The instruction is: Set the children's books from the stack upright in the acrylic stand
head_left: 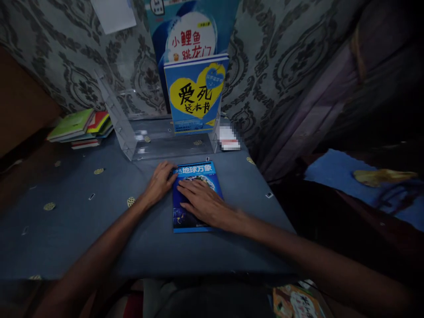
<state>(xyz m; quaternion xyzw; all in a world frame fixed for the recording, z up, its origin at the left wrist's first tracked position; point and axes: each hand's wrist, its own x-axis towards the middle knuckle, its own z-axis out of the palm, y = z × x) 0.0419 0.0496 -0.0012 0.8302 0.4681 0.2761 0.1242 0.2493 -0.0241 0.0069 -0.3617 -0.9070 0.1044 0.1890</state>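
A dark blue book (pixel 198 224) with a light blue title band and a picture of a globe lies flat on the cloth-covered table. Across its cover rests my right hand (pixel 202 204), palm down with the fingers stretched out to the left. My left hand (pixel 161 182) is at the book's upper left edge, its fingertips touching the edge and its thumb apart from the fingers. Just beyond the book is a clear plastic rack (pixel 124 128). Upright at the rack's right end stands a blue book with a yellow heart (pixel 195 99), with more books behind it.
A stack of books (pixel 74 126) lies left of the rack. A small white item (pixel 229 137), partly blurred out, is at the rack's right. A tall teal book (pixel 195 22) leans against the patterned wall. The table (pixel 99 238) ends at the right; below lies an orange packet (pixel 294 302).
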